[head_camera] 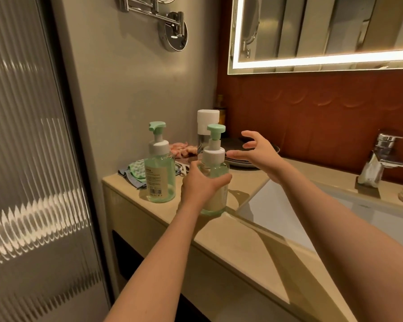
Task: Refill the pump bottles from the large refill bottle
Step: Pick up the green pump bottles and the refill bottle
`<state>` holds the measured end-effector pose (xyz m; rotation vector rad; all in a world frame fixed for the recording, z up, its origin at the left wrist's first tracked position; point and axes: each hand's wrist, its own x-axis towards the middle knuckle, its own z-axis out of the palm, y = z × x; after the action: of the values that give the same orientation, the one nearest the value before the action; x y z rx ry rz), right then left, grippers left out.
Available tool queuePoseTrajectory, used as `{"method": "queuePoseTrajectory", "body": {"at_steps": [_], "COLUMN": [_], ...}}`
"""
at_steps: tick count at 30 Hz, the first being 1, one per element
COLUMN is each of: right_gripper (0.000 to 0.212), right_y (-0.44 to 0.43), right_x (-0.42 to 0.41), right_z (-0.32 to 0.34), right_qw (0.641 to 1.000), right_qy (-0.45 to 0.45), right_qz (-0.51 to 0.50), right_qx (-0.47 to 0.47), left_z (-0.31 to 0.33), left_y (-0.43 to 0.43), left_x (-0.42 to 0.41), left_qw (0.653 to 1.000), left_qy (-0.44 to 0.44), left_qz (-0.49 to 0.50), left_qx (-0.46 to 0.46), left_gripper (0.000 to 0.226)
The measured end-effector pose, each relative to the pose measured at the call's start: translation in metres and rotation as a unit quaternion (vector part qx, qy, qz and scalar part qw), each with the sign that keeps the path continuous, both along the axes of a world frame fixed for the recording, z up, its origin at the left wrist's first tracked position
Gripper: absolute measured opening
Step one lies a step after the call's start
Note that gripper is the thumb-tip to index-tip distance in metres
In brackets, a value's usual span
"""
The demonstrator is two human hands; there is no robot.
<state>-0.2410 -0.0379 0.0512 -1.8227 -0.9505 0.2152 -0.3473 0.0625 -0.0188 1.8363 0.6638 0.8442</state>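
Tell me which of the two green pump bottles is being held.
The nearer pump bottle, beside the sink: the left hand grips its body. The labelled pump bottle to its left stands untouched on the counter.

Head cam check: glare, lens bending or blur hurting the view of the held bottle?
Head view: warm dim light, the mirror's light strip blown out, bright streaks on the ribbed glass door. Head view: wide-angle bending bows the door and the counter edge. Head view: the pump bottle in the left hand reads sharp, no glare on it.
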Motion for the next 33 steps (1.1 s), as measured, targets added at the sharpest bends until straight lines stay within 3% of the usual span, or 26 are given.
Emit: {"method": "queuePoseTrajectory", "body": {"at_steps": [3,7,10,16,19,24,27,33], "right_gripper": [0.082,0.104,0.118,0.078,0.082,0.101,0.1,0.067], "right_y": [0.004,0.024,0.016,-0.012,0.0,0.022,0.015,-0.006], "right_x": [-0.012,-0.034,-0.036,-0.018,-0.035,-0.053,-0.043,-0.03], "right_z": [-0.011,-0.021,-0.02,-0.022,-0.015,-0.014,-0.017,-0.024], "right_qw": [0.999,0.994,0.995,0.997,0.998,0.988,0.993,0.998], "right_qy": [0.035,-0.088,-0.072,-0.002,-0.02,-0.13,-0.092,0.009], "right_qz": [0.021,-0.056,-0.072,-0.057,-0.013,-0.086,-0.068,-0.034], "right_qx": [0.017,-0.017,-0.005,0.055,0.062,-0.01,0.005,0.06], "left_z": [0.0,0.0,0.0,-0.003,-0.003,-0.003,-0.002,-0.004], "left_y": [-0.003,-0.01,-0.012,-0.014,-0.016,-0.015,-0.015,-0.018], "left_x": [-0.001,-0.005,-0.013,-0.02,-0.019,-0.021,-0.024,-0.025], "left_qw": [1.0,0.999,0.999,0.997,0.997,0.998,0.997,0.996], "left_qy": [0.001,0.013,0.013,0.008,0.009,0.017,0.021,0.008], "left_qz": [0.011,0.031,0.041,0.075,0.075,0.066,0.074,0.077], "left_qx": [0.0,0.005,0.014,0.021,0.021,0.017,0.025,0.036], "left_gripper": [0.075,0.075,0.075,0.076,0.076,0.08,0.08,0.075]}}
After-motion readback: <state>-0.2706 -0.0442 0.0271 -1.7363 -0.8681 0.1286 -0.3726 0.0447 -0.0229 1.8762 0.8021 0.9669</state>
